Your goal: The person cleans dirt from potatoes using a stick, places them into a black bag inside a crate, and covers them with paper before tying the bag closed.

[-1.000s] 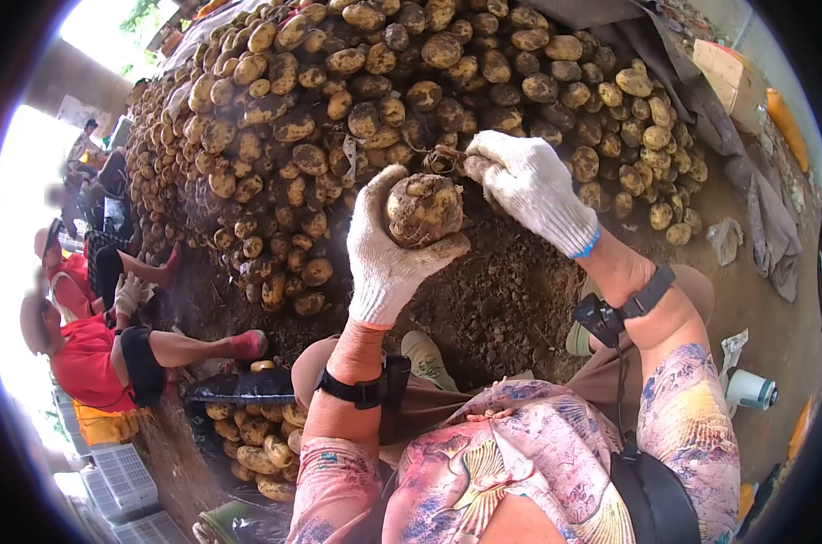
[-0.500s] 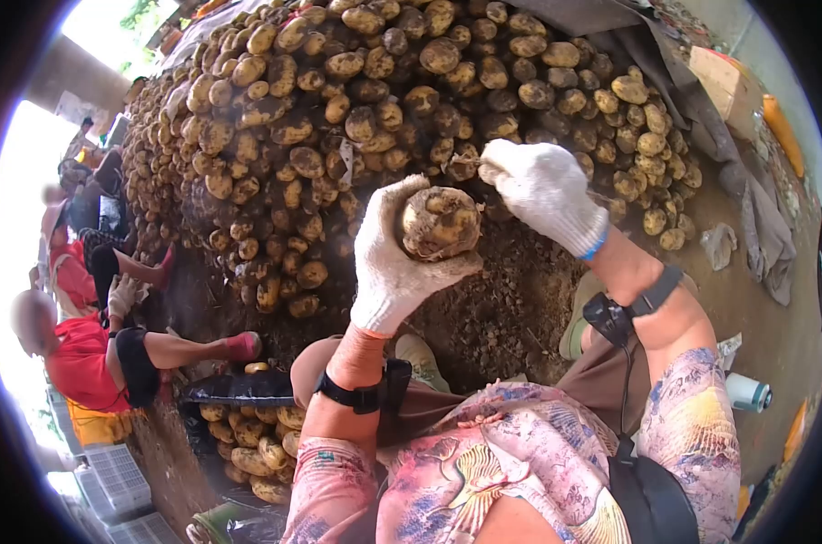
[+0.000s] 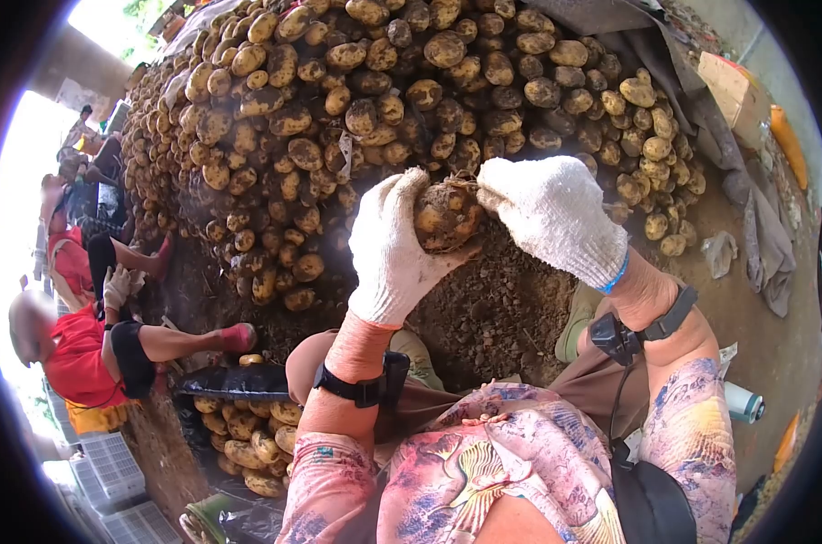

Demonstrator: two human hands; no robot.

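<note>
1. I am watching through the head camera as the left hand [image 3: 391,247], in a soiled white knit glove, is cupping a dirt-caked potato [image 3: 445,218]. Its fingers and thumb are curling around the potato's left side and underside.
2. The right hand [image 3: 556,218], also gloved, is keeping its fingers narrow and bunched at the potato's upper right. I am seeing thin root strands [image 3: 460,182] reaching its fingertips, but I cannot tell whether they are being pinched.
3. So the potato is sitting between the two hands: resting in the left, and just beside the right fingertips.
4. Beyond both hands, a big potato heap [image 3: 338,100] is spreading out, with a grey cloth [image 3: 701,118] lying along its right edge. Loose soil [image 3: 488,317] is showing beneath the hands.
5. At lower left I am seeing a dark bag [image 3: 234,384] holding more potatoes [image 3: 248,438].
6. Farther left, a co-worker in red [image 3: 82,358] is sitting near the heap, wearing gloves and holding their hands [image 3: 119,286] close together, well apart from the two in front of me.
</note>
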